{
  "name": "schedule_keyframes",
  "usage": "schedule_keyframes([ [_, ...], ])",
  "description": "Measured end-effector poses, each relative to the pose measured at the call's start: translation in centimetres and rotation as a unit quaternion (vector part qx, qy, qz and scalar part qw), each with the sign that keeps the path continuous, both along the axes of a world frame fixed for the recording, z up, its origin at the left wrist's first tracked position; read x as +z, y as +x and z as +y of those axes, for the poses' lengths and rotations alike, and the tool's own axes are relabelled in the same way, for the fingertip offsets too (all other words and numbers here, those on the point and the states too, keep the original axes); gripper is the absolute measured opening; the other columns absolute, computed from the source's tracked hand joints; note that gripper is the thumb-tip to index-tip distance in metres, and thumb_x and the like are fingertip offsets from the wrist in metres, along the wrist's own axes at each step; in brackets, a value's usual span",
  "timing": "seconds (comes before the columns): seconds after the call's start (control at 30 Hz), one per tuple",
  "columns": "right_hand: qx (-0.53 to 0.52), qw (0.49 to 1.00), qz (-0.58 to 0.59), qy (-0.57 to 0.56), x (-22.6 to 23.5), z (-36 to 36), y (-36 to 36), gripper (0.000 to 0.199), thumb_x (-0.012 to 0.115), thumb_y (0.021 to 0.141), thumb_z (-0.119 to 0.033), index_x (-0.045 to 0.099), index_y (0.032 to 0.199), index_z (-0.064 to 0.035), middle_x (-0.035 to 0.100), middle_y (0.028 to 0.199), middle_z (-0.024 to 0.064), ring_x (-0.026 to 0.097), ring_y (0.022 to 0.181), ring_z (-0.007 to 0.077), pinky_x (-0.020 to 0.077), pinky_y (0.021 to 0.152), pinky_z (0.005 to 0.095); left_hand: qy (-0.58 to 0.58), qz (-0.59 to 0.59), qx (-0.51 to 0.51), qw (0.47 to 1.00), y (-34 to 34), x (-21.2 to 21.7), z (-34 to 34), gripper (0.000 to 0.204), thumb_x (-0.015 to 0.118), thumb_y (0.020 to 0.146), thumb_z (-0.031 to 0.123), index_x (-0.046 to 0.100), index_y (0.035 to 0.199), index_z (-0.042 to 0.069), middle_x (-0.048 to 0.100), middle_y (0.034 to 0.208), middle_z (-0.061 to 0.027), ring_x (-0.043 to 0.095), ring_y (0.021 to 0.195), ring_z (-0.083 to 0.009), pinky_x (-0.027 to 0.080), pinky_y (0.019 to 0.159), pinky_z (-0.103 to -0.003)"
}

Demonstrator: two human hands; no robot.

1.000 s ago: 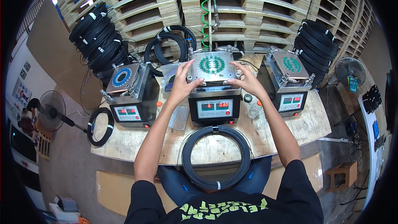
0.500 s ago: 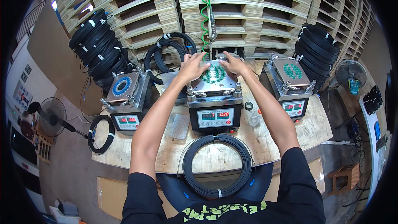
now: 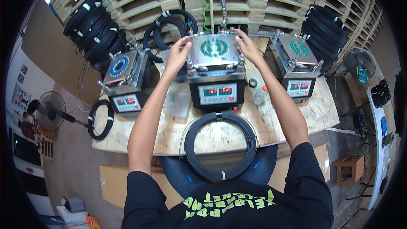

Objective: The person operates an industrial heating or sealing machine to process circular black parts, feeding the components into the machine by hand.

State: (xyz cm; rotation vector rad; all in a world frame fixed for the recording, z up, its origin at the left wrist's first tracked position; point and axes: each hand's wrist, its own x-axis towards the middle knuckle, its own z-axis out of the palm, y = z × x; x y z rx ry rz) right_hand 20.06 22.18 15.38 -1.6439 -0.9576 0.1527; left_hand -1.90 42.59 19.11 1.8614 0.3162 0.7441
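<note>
At the middle of the bench stands a black polishing machine (image 3: pixel 217 95) with a lit red display. Its square metal plate (image 3: pixel 197 53) bears a ring of green connector holders (image 3: pixel 214 48). My left hand (image 3: pixel 177 55) is beside the plate's left edge, thumb and fingers apart. On the other side, my right hand (image 3: pixel 248 46) is at the plate's far right corner, fingers stretched and parted. Neither hand visibly holds anything; whether the fingertips touch the plate, I cannot tell. A large coil of black cable (image 3: pixel 193 144) lies in front of the machine, over the bench's near edge.
Similar machines stand left (image 3: pixel 127 101) and right (image 3: pixel 299 87). Stacked black cable coils (image 3: pixel 91 34) rise behind at left, more coils (image 3: pixel 324 38) at right. A clear bottle (image 3: pixel 258 97) and a clear plastic bag (image 3: pixel 178 101) lie on the wooden bench (image 3: pixel 275 131). Pallets (image 3: pixel 271 0) line the back.
Both hands have moved from over the plate out to its two sides, uncovering the green holders. The whole view has shifted, so the bench sits higher. The middle machine's display reads differently.
</note>
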Motion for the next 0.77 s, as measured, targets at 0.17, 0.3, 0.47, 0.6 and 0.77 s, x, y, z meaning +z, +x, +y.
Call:
schedule_keyframes([
  [0.17, -0.102, 0.995, -0.001, 0.006, -4.1, -9.6, -8.1, 0.031, 0.056, 0.098, -0.019, 0.058, 0.125, -0.0037, 0.065, 0.085, 0.0139, 0.06, 0.071, 0.0147, 0.0485, 0.066, 0.0295, 0.076, -0.034, 0.076, 0.994, -10.8, -7.4, -4.1, 0.03, 0.059, 0.097, 0.017, 0.062, 0.123, 0.001, 0.066, 0.112, -0.0113, 0.063, 0.097, -0.0169, 0.049, 0.084, -0.029],
  [0.3, -0.057, 0.981, 0.016, -0.187, -10.8, -17.1, -14.8, 0.041, 0.061, 0.095, -0.031, 0.06, 0.124, -0.0021, 0.065, 0.081, 0.0186, 0.064, 0.073, 0.0228, 0.0497, 0.07, 0.0359, 0.062, 0.119, 0.106, 0.985, -19.7, -15.3, -10.1, 0.035, 0.061, 0.094, 0.013, 0.058, 0.126, 0.0, 0.055, 0.118, -0.0147, 0.062, 0.099, -0.0243, 0.049, 0.084, -0.032],
  [0.47, -0.056, 0.915, -0.016, -0.4, -15.0, -20.8, -21.1, 0.082, 0.068, 0.08, -0.062, 0.051, 0.136, -0.0048, 0.063, 0.107, 0.0259, 0.064, 0.104, 0.039, 0.0507, 0.088, 0.0434, 0.086, 0.124, 0.175, 0.973, -23.4, -15.4, -16.1, 0.046, 0.064, 0.091, 0.013, 0.05, 0.133, 0.0, 0.045, 0.13, -0.0196, 0.049, 0.121, -0.036, 0.042, 0.099, -0.039],
  [0.6, -0.081, 0.91, 0.0, -0.407, -14.5, -20.1, -22.0, 0.077, 0.073, 0.076, -0.058, 0.053, 0.126, -0.0027, 0.06, 0.111, 0.0252, 0.061, 0.106, 0.0421, 0.0502, 0.087, 0.0478, 0.173, 0.077, 0.136, 0.972, -23.0, -15.1, -15.9, 0.047, 0.065, 0.091, 0.016, 0.05, 0.133, 0.0, 0.044, 0.132, -0.0191, 0.051, 0.116, -0.0358, 0.045, 0.095, -0.041],
  [0.77, -0.098, 0.893, -0.012, -0.438, -14.2, -19.6, -23.0, 0.071, 0.077, 0.074, -0.045, 0.05, 0.123, -0.0005, 0.061, 0.109, 0.0268, 0.062, 0.103, 0.0412, 0.0501, 0.086, 0.0459, 0.107, 0.208, 0.151, 0.96, -24.2, -16.2, -16.4, 0.058, 0.07, 0.087, 0.029, 0.049, 0.136, 0.005, 0.044, 0.134, -0.0167, 0.052, 0.114, -0.0376, 0.042, 0.098, -0.047],
])
